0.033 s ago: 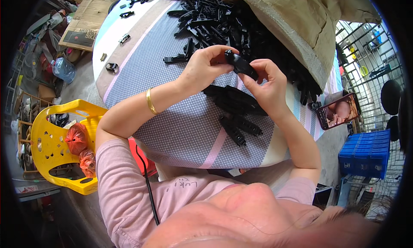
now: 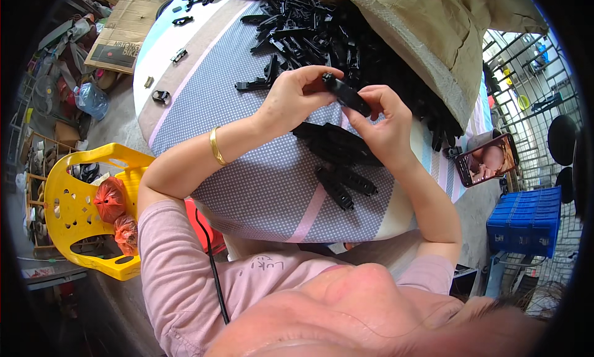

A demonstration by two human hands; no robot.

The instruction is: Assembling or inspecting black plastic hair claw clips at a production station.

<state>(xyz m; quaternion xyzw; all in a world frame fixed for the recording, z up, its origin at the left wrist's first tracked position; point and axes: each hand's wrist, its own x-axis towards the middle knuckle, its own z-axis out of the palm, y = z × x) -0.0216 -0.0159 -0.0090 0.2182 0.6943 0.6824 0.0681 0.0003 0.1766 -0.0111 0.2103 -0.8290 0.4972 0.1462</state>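
Above the table, a small black plastic part (image 2: 350, 96) with a glossy curved surface is held between my two hands. My left hand (image 2: 297, 96) pinches its upper left end with thumb and fingers. At the lower right end, my right hand (image 2: 387, 119) grips it between thumb and fingertips. Just below my hands, a small stack of black plastic parts (image 2: 337, 145) lies on the patterned cloth (image 2: 247, 199). Two slotted black strips (image 2: 335, 189) rest nearer to me. The finer details of the held part are too small to tell.
A large heap of black parts (image 2: 297, 29) covers the table's far side, beside a brown paper sack (image 2: 433, 29). Loose small pieces (image 2: 161, 96) lie at the left edge. A phone (image 2: 487, 160) stands at the right. A yellow chair (image 2: 68, 199) and blue crate (image 2: 523, 222) flank the table.
The black part has tilted slightly between my fingers. My hands stay in nearly the same place.
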